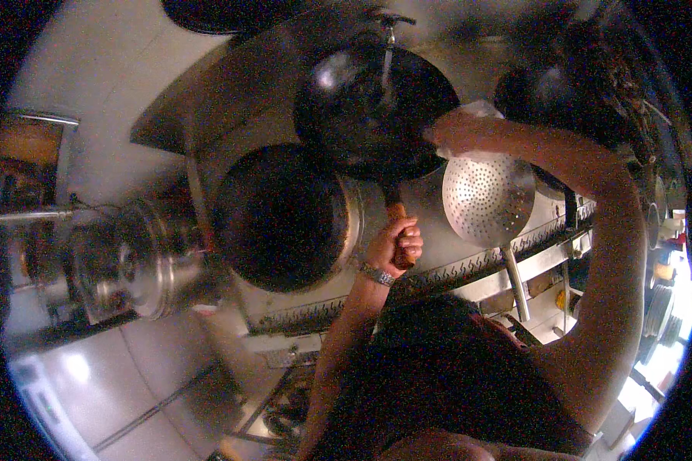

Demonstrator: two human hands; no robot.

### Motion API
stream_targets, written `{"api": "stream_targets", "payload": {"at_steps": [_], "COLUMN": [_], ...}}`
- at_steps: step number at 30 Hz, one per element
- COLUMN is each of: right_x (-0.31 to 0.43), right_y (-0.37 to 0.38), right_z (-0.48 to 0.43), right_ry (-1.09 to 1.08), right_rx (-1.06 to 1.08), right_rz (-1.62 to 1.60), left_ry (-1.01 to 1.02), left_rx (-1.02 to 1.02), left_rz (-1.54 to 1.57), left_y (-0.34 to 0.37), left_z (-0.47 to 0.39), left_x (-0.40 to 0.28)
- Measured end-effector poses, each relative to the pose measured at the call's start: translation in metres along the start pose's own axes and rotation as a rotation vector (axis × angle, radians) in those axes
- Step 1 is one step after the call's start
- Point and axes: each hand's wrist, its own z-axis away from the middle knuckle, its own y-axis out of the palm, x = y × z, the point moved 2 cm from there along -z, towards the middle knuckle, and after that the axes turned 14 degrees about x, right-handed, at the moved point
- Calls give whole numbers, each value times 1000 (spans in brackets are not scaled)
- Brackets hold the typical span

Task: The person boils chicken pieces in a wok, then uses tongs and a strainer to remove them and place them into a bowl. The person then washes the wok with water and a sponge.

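Observation:
My left hand (397,245) is closed around the wooden handle (404,253) of a black wok (352,109); a metal watch is on that wrist. The wok stands on the metal range, beneath a tap (388,40) whose spout hangs over it. At the wok's right rim, my right hand (452,133) grips a pale, translucent thing (481,108), possibly a plastic bag or cloth. Blur hides its fingertips and any contact with the wok. Just below that hand lies a round perforated metal strainer (484,199), its tubular handle (516,282) extending over the range's front edge.
Left of the wok is a large, dark round pan or burner well (282,219). Another dark wok (545,95) sits at the back right. A slotted gutter (467,262) runs along the range's front. Metal pots (132,265) stand at left, and stacked plates (660,311) at far right.

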Motion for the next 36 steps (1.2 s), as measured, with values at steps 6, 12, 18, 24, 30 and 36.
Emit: {"api": "stream_targets", "payload": {"at_steps": [6,12,18,24,30,36], "right_x": [37,59,56,84,65,100], "right_y": [-13,-1,-24,-31,-51,-42], "right_z": [-70,-54,-60,6,-59,-78], "right_ry": [-166,-46,92,130,306,-285], "right_rx": [-791,-71,-304,-34,-353,-503], "right_rz": [522,4,45,-94,-625,-188], "left_ry": [-37,-52,-46,-127,-155,-245], "left_rx": [-52,22,7,56,14,55], "left_rz": [-8,37,-10,20,-31,7], "left_y": [-15,-20,-21,-26,-43,-45], "left_z": [2,-1,-3,-6,-13,-16], "left_x": [6,5,-2,1,0,-13]}}
